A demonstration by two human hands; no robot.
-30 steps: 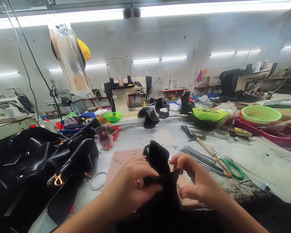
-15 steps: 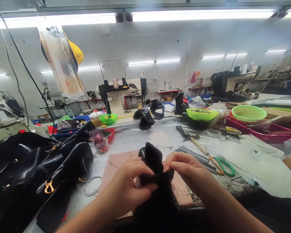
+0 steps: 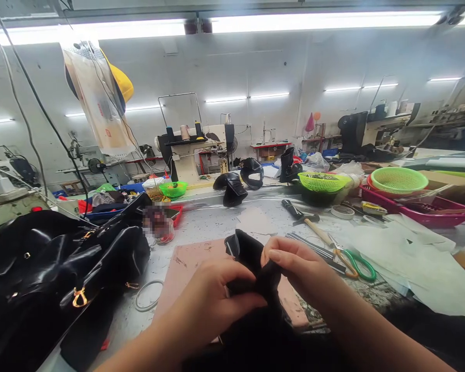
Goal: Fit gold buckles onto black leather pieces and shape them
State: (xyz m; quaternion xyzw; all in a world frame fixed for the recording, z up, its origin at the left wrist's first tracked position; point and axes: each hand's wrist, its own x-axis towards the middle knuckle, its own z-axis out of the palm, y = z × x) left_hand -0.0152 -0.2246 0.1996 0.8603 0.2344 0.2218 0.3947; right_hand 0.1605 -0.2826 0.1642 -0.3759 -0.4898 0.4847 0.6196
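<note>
Between my hands is a black, soft piece of work (image 3: 251, 248), perhaps leather or fabric, with a glossy edge at its far left; its exact kind is unclear. My left hand (image 3: 217, 294) grips its near side between thumb and fingers. With thumb and fingertips my right hand (image 3: 294, 258) pinches its upper right edge. The lower part merges with dark material in front of me. Beneath it lies a pinkish board (image 3: 186, 263) on the worktable.
Black glossy bags (image 3: 62, 258) with gold hardware crowd the left side. To the right lie green-handled scissors (image 3: 358, 264), a hammer (image 3: 318, 230), black strips (image 3: 313, 248) and pale sheets (image 3: 422, 258). Farther back are a green basket (image 3: 321, 182) and a sewing machine (image 3: 186, 155).
The black piece has been turned and folded to the right. My left hand has shifted slightly right with it, while my right hand still pinches its edge, a little lower.
</note>
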